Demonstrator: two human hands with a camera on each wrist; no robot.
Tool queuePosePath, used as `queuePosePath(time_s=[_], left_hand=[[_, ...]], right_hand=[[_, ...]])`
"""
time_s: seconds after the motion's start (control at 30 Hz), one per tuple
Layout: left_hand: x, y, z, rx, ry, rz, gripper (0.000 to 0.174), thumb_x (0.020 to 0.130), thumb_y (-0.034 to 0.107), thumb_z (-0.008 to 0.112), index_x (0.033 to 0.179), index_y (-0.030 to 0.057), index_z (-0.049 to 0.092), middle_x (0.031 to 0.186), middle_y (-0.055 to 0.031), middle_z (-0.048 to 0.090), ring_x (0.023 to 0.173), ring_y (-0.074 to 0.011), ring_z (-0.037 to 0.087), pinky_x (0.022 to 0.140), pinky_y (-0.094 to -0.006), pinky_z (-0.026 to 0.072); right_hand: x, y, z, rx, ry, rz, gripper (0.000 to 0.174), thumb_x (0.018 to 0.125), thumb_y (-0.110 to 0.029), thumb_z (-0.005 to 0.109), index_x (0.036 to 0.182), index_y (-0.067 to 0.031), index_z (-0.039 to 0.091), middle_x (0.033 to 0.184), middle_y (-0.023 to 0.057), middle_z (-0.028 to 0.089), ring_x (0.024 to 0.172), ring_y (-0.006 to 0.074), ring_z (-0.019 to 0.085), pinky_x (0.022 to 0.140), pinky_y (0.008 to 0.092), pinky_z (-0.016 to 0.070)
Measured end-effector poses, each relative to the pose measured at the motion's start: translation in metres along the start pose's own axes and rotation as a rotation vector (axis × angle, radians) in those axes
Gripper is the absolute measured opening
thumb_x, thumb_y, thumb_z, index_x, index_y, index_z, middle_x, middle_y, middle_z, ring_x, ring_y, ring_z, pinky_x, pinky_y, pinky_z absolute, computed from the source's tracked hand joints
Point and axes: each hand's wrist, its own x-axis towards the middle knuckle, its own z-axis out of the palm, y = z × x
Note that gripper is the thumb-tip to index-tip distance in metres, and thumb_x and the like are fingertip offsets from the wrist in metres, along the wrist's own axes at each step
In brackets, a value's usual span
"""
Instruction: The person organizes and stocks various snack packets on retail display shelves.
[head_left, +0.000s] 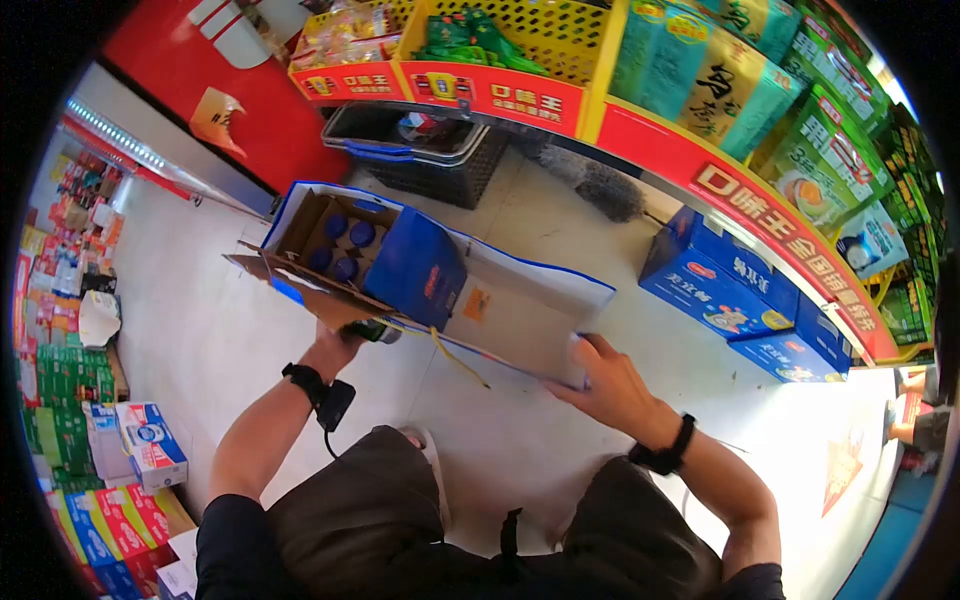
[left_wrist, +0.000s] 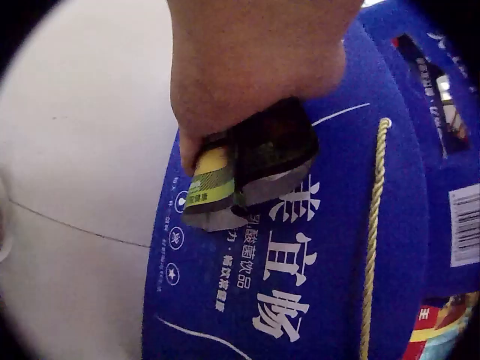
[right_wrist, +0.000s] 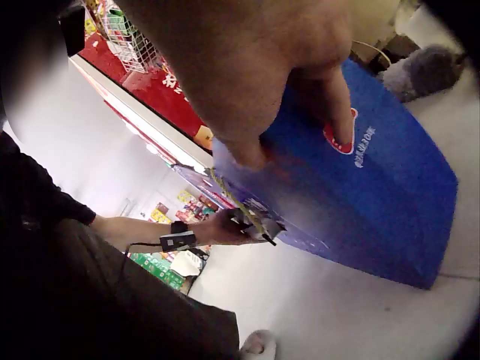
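Left hand [left_wrist: 255,82] gripping a pack [left_wrist: 212,182], right hand [head_left: 615,388] clasping the near right corner of the box [head_left: 525,312], the step seems positioning, the next move likely needing even pressure

The carton [left_wrist: 334,232] is blue with white lettering [left_wrist: 281,319], its cord [left_wrist: 374,232] gold.

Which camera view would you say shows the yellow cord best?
The left wrist view: the yellow cord is close, its twist clear. The head view shows it thin; the right wrist view, small and slanting.
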Motion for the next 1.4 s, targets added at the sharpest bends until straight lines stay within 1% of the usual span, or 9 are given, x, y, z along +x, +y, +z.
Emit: queuePosePath(time_s=[0.1,0.43,0.5,0.63,0.7,0.77,0.9,1.1,1.4], left_hand=[[0.035,0.062,0.031,-0.784,0.299,-0.48,0.051,0.096,0.05,0.047,0.127,0.0107,0.057,0.123,-0.0085,0.063,0.118,-0.0295,0.057,0.102,-0.051,0.0443],[0.113,0.095,-0.011,-0.558,0.138,-0.233,0.04,0.098,0.039,0.046,0.127,0.0143,0.055,0.13,-0.0058,0.058,0.121,-0.0251,0.054,0.102,-0.05,0.0426],[0.106,0.118,0.013,-0.509,0.3,-0.421,0.041,0.096,0.042,0.048,0.128,0.0162,0.055,0.128,-0.005,0.058,0.118,-0.0256,0.055,0.102,-0.049,0.0424],[0.046,0.046,0.017,-0.608,-0.207,-0.451,0.043,0.092,0.038,0.055,0.129,0.0152,0.054,0.126,-0.0094,0.058,0.113,-0.0267,0.058,0.099,-0.0438,0.0474],[0.024,0.017,0.045,-0.005,-0.355,-0.503,0.043,0.091,0.032,0.059,0.128,0.009,0.055,0.122,-0.0117,0.06,0.109,-0.0252,0.061,0.094,-0.0407,0.0511],[0.009,0.13,0.135,-0.031,-0.667,-1.019,0.046,0.091,0.028,0.063,0.129,0.0038,0.054,0.116,-0.0104,0.063,0.107,-0.0225,0.063,0.092,-0.0375,0.0526],[-0.002,0.173,0.255,0.221,-1.085,-0.743,0.048,0.092,0.03,0.066,0.13,0.0023,0.056,0.119,-0.0076,0.064,0.108,-0.0175,0.063,0.094,-0.0337,0.0508],[-0.018,0.258,0.36,0.254,-1.081,-0.232,0.046,0.093,0.027,0.068,0.127,-0.0003,0.057,0.117,-0.0072,0.065,0.103,-0.0134,0.061,0.088,-0.0288,0.0512],[-0.012,0.291,0.377,-0.033,-0.832,-0.13,0.037,0.092,0.017,0.069,0.122,-0.0018,0.06,0.11,-0.006,0.067,0.096,-0.0121,0.063,0.085,-0.028,0.0516]], right_hand=[[0.049,0.009,0.02,-0.007,0.101,0.001,0.027,0.091,-0.026,0.063,0.108,-0.0058,0.053,0.093,0.0245,0.06,0.075,0.0451,0.062,0.067,0.0528,0.0521],[0.182,0.026,0.046,0.001,0.16,0.007,0.02,0.095,-0.02,0.05,0.108,-0.0048,0.052,0.093,0.0285,0.061,0.085,0.0462,0.063,0.075,0.0523,0.0519],[0.172,0.032,0.034,0.103,0.15,0.016,0.024,0.094,-0.019,0.055,0.113,-0.0055,0.052,0.102,0.0295,0.06,0.092,0.0451,0.063,0.082,0.0508,0.0517],[0.09,0.024,-0.006,0.089,-0.005,0.013,0.045,0.094,-0.024,0.06,0.133,-0.0077,0.044,0.12,0.0274,0.052,0.104,0.0445,0.06,0.089,0.0502,0.0505],[0.04,0.038,-0.029,0.165,0.062,-0.106,0.061,0.092,-0.025,0.062,0.144,-0.0087,0.034,0.133,0.026,0.044,0.117,0.0414,0.055,0.099,0.0474,0.0467],[-0.001,0.091,-0.019,-0.441,0.234,-0.348,0.063,0.091,-0.025,0.065,0.143,-0.0066,0.035,0.135,0.0253,0.045,0.123,0.0389,0.052,0.102,0.0448,0.0452],[-0.093,0.094,-0.112,0.076,-0.022,0.445,0.049,0.091,-0.016,0.065,0.134,-0.0018,0.048,0.133,0.0216,0.048,0.106,0.0306,0.065,0.09,0.0399,0.0542],[-0.118,0.102,-0.228,-0.036,0.503,0.361,0.013,0.087,-0.008,0.066,0.098,-0.0032,0.062,0.104,0.0102,0.066,0.086,0.0237,0.064,0.078,0.0344,0.0521],[-0.083,0.154,-0.388,-0.791,0.98,0.165,0.055,0.083,-0.01,0.068,0.135,-0.0109,0.053,0.127,0.0162,0.057,0.097,0.0275,0.063,0.082,0.0373,0.0536]])
